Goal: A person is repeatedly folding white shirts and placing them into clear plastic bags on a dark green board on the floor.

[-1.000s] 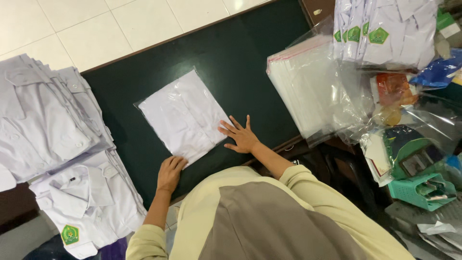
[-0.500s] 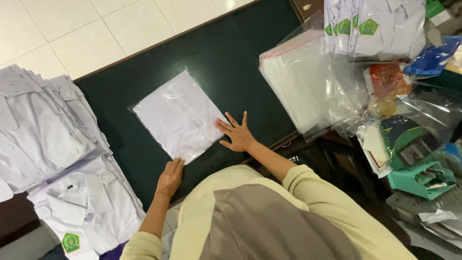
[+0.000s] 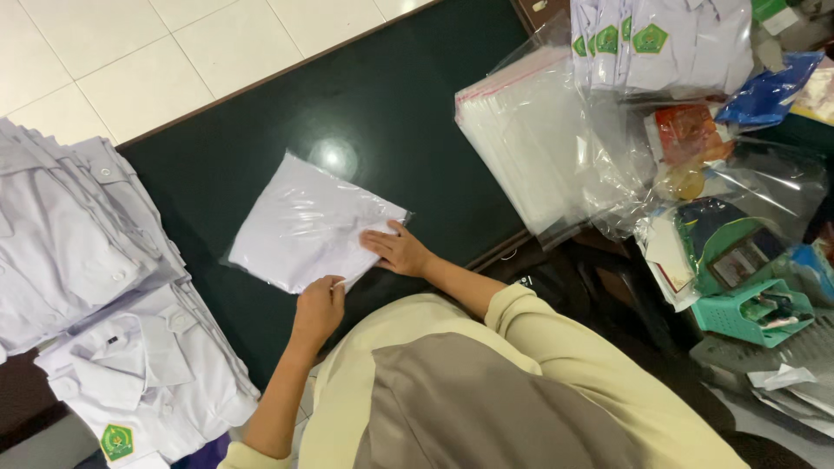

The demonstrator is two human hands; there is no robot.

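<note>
Risk: the bagged white shirt (image 3: 308, 226) is sitting on the glossy dark surface (image 3: 408, 113), near its front edge. The clear film looks slick, so an uneven push could be sliding it off that edge or trapping air and creasing the fold inside. The pile of folded white shirts (image 3: 78, 260) is lying close on the left; a wide sweep might be knocking it.

Left hand (image 3: 320, 306) is curling its fingers over the bag's near edge, pinching the film there. Right hand (image 3: 401, 250) is lying flat on the bag's right corner, fingers together and pressing down. So the bag is sitting just ahead of both hands, touching both. The stack of empty clear bags (image 3: 530, 139) is lying well apart to the right, beside a green stapler-like tool (image 3: 751, 308).
</note>
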